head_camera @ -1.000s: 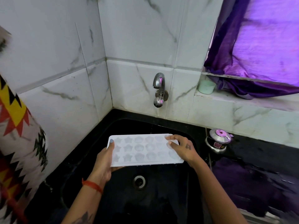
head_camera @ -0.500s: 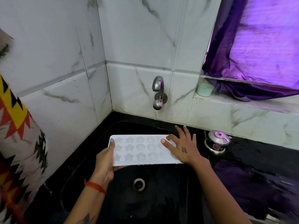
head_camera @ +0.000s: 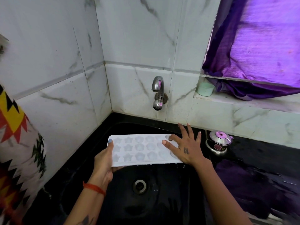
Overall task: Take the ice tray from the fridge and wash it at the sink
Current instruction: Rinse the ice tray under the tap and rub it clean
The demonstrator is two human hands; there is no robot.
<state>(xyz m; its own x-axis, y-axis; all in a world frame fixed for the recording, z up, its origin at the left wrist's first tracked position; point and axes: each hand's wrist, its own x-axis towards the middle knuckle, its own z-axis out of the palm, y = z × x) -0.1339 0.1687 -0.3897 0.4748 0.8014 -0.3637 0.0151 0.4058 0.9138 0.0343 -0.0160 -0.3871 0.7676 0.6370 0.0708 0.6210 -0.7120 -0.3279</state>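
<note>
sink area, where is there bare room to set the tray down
Bare sink floor around the drain, under the tray. Wet counter right of the pot is free too. Between right hand and pot is crowded.

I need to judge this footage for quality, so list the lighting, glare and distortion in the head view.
Head view: purple light comes through the curtain at upper right and tints the tap and the steel pot; the black sink is dim, its wet counter glinting; the wide lens bends the tile lines; the ice tray and both hands are sharp.
</note>
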